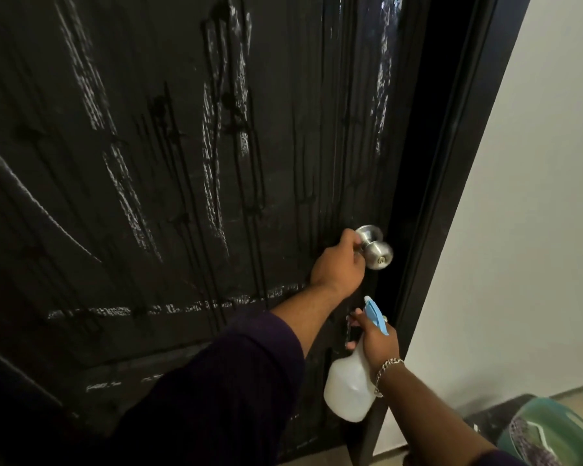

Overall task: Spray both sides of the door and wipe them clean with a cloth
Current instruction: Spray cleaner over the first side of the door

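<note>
Door (182, 196) in front of you is streaked wet with spray, so with your left hand (337, 264) fingers curled round the knob (377, 250) and your right hand (377, 341) gripping the spray bottle (349, 385), swing it slowly to reach the other side.

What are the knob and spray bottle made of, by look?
Door knob: metal, apparently brushed steel; silvery with soft highlights. Spray bottle: translucent whitish plastic body, matte; its spray head looks like opaque light-blue plastic.
</note>
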